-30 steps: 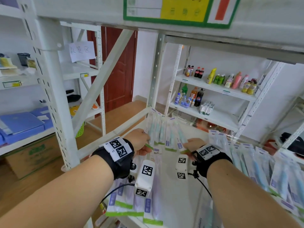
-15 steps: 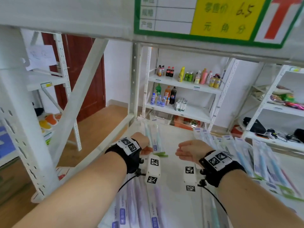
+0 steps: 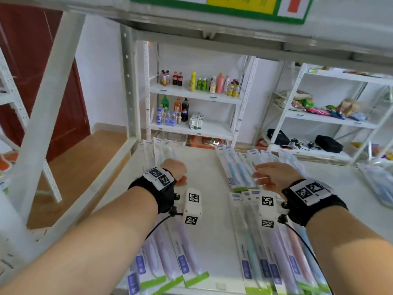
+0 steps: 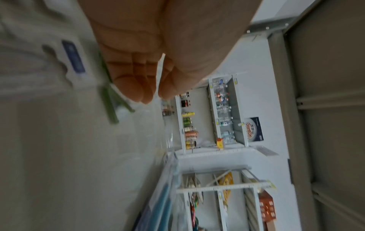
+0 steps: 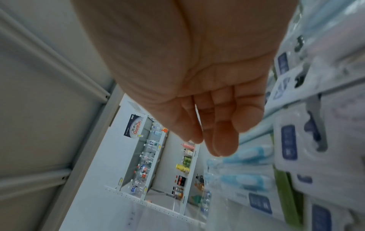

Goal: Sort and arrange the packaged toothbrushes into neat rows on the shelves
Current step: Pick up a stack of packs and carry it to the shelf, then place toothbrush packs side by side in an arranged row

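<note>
Packaged toothbrushes lie in groups on the white shelf point(image 3: 208, 209). Clear packs point(image 3: 158, 150) sit at the far left and blue-brush packs point(image 3: 236, 169) at the far middle. Purple packs point(image 3: 170, 258) lie near left, and a mixed row point(image 3: 270, 262) near right. My left hand point(image 3: 175, 170) hovers at the near end of the clear packs. In the left wrist view that left hand point(image 4: 156, 96) has straight fingers with nothing between them, and a pack's green edge point(image 4: 108, 100) is beside them. My right hand point(image 3: 258, 173) reaches, fingers extended, over the blue packs. The right hand point(image 5: 213, 145) is empty in its wrist view.
More packs point(image 3: 378, 182) are piled at the right end of the shelf. An upper shelf point(image 3: 234, 28) hangs low overhead. A diagonal brace and upright post point(image 3: 131, 92) bound the left side. Shelves of bottles point(image 3: 197, 94) stand behind.
My left hand has let go of the green-edged packs it carried and now hovers at the far left group. My right hand has shifted right to the blue packs. The view has swung right.
</note>
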A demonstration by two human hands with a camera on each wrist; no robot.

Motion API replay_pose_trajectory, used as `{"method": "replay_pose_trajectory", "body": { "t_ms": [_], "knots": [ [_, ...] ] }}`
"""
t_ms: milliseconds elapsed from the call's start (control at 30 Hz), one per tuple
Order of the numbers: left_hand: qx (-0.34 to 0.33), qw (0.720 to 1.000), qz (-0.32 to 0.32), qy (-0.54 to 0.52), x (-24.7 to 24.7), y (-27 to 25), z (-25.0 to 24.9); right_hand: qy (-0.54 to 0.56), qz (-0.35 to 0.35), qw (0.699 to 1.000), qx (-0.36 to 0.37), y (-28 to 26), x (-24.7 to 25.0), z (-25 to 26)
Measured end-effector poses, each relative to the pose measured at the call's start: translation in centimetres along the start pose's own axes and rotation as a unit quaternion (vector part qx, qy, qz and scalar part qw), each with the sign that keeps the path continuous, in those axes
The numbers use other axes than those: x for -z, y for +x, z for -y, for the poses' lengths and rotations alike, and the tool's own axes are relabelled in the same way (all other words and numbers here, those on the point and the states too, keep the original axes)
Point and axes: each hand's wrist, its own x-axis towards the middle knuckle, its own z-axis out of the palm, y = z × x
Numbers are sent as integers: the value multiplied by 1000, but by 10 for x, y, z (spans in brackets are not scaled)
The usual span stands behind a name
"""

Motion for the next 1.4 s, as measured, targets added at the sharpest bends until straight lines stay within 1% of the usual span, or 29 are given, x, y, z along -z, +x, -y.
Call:
{"method": "replay_pose_trajectory", "body": {
  "t_ms": [33, 67, 167, 267, 367, 500, 567, 633, 733, 800, 867, 933, 1033, 1133, 1200, 1300, 1333, 1400],
  "knots": [
    [-27, 1000, 9, 8, -9, -6, 2, -3, -6, 1000, 2, -2, 6, -1],
    [-38, 999, 25, 16, -17, -9, 3, -7, -8, 1000, 3, -4, 10, -3],
    [-18, 996, 80, 33, -45, -22, 8, -21, -7, 1000, 0, -11, 24, -10],
    [2, 994, 103, 31, -69, -42, 12, -37, 0, 999, 0, -17, 33, -15],
    [8, 992, 115, 59, -89, -58, 22, -54, 17, 998, 3, -24, 40, -23],
    [2, 993, 84, 85, -109, -79, 32, -70, 54, 996, 8, -37, 54, -38],
    [-10, 988, 72, 135, -117, -91, 37, -73, 69, 995, 17, -44, 64, -45],
    [-27, 972, 54, 229, -124, -101, 42, -67, 75, 995, 22, -49, 74, -51],
    [-41, 937, 25, 345, -135, -114, 52, -60, 74, 995, 30, -56, 94, -61],
    [-40, 921, -10, 387, -143, -122, 59, -66, 69, 995, 35, -59, 107, -68],
    [-25, 907, -34, 420, -153, -131, 63, -76, 66, 994, 38, -65, 122, -78],
    [-7, 901, -37, 433, -155, -132, 62, -83, 64, 994, 39, -67, 127, -85],
    [11, 900, -37, 434, -160, -139, 62, -89, 65, 993, 34, -73, 144, -94],
    [27, 891, -45, 450, -159, -140, 66, -91, 51, 994, 31, -77, 158, -101],
    [38, 893, -43, 446, -157, -137, 69, -93, 42, 994, 30, -80, 167, -106],
    [40, 901, -47, 429, -155, -137, 70, -116, 68, 990, 35, -84, 176, -111],
    [40, 903, -48, 426, -154, -140, 70, -130, 79, 987, 45, -86, 177, -111],
    [39, 907, -55, 415, -152, -145, 70, -154, 102, 979, 86, -89, 175, -109]
  ]
}}
